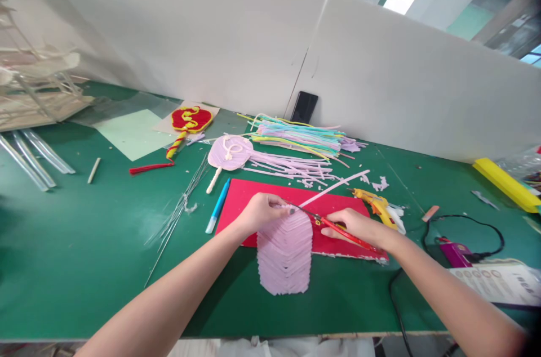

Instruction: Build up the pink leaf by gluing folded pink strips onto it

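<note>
My left hand (267, 212) pinches the top edge of a lilac panel (285, 258) built from slanted strips in a herringbone pattern. Closed around red-handled scissors (344, 231) is my right hand (353, 226); the blades point left at the panel's top edge. From there a long lilac pipe cleaner (333, 188) sticks out up and to the right. The panel's upper part lies over a red board (249, 199), and its lower part hangs past the board's near edge. How far the blades are apart I cannot tell.
Behind the board lie a lilac fan shape (230, 152), loose lilac strips (291, 165) and a multicoloured pipe cleaner bundle (296, 137). A yellow glue gun (376, 205) is at right, near a black cable (502, 239). Left are a blue pen (218, 205) and thin wires (180, 213).
</note>
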`<state>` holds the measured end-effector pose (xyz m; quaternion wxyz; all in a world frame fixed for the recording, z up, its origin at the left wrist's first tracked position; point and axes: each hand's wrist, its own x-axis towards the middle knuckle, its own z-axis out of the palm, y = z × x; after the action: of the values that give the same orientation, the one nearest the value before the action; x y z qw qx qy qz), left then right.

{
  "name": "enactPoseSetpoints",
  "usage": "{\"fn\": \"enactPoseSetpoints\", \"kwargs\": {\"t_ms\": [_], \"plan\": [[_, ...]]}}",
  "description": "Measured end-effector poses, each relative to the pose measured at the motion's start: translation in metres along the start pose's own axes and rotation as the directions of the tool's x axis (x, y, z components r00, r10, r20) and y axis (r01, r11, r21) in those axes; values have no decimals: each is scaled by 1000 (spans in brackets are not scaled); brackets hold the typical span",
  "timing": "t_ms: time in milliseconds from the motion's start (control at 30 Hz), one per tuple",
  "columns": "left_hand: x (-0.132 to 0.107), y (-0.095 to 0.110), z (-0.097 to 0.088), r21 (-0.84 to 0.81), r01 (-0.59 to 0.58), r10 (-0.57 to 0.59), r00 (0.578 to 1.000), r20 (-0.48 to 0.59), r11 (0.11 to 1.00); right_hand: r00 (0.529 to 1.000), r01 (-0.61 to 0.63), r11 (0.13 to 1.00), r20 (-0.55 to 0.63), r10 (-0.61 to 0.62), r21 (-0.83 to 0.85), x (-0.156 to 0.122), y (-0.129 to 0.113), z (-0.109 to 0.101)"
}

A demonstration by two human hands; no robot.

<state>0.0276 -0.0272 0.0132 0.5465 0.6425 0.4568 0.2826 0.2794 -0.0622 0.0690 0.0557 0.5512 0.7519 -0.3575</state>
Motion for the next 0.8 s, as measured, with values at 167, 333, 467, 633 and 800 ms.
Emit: {"fn": "enactPoseSetpoints", "kwargs": {"t_ms": [167,333,467,633,800], "plan": [[0,0,0,4,-2,2,1000,-4,1000,999,-27,1000,-24,27,4,0,1,1],[-1,2,-1,12,13,-13,1000,5,1000,999,-25,1000,-31,25,-2,0,2,2],[-2,3,-1,17,7,-7,1000,6,1000,999,-28,1000,-43,28,-1,1,2,3],[0,-1,-1,6,-20,20,1000,7,1000,999,-29,999,-34,29,26,1,3,4],[0,-3,-1,11,-29,29,1000,2,1000,999,-30,999,-32,31,23,2,4,4]]}}
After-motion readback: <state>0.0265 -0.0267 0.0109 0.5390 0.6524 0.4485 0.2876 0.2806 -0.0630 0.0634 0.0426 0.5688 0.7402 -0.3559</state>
